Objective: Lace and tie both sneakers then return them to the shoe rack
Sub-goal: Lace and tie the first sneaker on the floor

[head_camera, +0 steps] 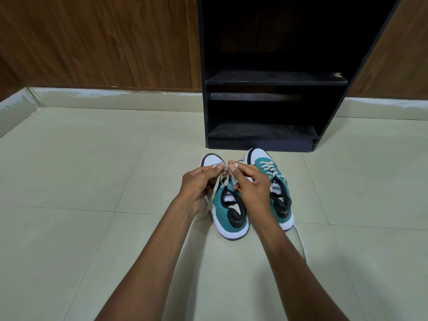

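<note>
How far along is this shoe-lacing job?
The right sneaker already looks laced across its front; whether it is tied is unclear. Both hands, left hand and right hand, pinch the lace of the left sneaker. Finishing it and placing both on the black rack remains.

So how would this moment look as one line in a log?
step: lacing left sneaker | left hand, right hand: pinching its lace | right sneaker: laced | shoe rack: no shoes

Pale tiled floor (81, 181), two teal sneakers (229, 212) side by side, black shoe rack (266, 133) behind
</note>
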